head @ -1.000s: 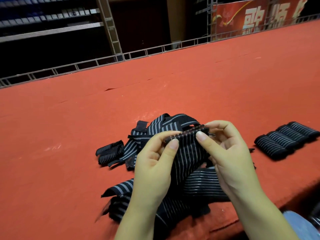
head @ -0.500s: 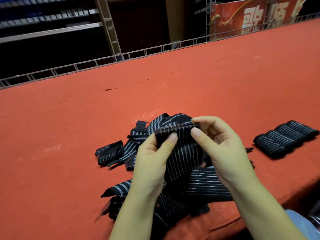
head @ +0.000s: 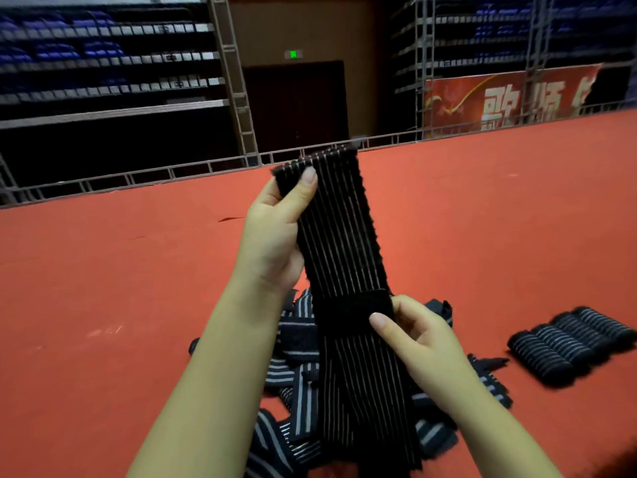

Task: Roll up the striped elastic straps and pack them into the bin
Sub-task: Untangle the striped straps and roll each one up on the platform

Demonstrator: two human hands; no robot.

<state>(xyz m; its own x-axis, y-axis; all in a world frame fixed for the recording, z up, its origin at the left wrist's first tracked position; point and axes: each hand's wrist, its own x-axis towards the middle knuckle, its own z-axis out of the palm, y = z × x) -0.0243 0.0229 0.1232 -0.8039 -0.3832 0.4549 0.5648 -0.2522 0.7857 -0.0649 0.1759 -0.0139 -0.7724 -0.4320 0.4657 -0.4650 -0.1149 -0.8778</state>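
A black elastic strap with thin pale stripes is stretched upright in front of me. My left hand pinches its top end, thumb on the front. My right hand pinches it lower down, at a plain black band across the strap. Its lower part hangs down to the pile of loose striped straps on the red table. Several rolled straps lie side by side at the right. No bin is in view.
The red cloth-covered table stretches far left and back to a metal truss rail. Dark shelving and a red banner stand behind it. The table's near edge is close to my body.
My left hand has lifted the strap's end high, and my right hand has slid down along it. The strap now hangs stretched out instead of bunched over the pile. The camera tilted up.
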